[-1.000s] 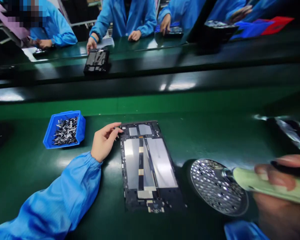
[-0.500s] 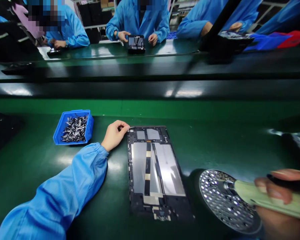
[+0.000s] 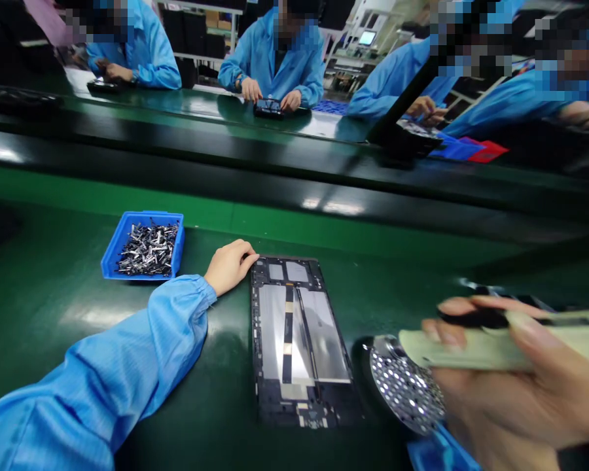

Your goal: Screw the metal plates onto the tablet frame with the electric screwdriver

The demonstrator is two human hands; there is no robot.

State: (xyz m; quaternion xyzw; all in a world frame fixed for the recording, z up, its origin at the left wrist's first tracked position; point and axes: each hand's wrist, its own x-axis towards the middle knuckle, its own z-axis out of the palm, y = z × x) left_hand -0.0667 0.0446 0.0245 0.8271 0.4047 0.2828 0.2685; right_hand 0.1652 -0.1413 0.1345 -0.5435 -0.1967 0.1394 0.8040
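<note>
An opened tablet (image 3: 269, 327) lies on the green bench, showing its silver inside plates and dark ribbon cables. My left hand (image 3: 232, 267) is closed at its top left corner, thumb and fingertips pinched against the edge. Whether a small part is also between those fingertips, I cannot tell. My right hand (image 3: 530, 399), blurred, is wrapped round a pale green electric screwdriver (image 3: 466, 350) with a black lever. The screwdriver's front end points left, over a round metal screw tray (image 3: 407, 386) full of small holes. Screwdriver and hand hide part of that tray.
Left of the tablet stands a blue bin (image 3: 108, 261) heaped with small metal and black parts. Dark objects (image 3: 500, 294) lie at the right behind the screwdriver. Across the raised line (image 3: 196, 108), several co-workers in blue smocks sit; one handles a dark device (image 3: 268, 108).
My right hand has moved left and up with the screwdriver, which now covers more of the screw tray. My left hand stays at the tablet's corner. The view has tilted.
</note>
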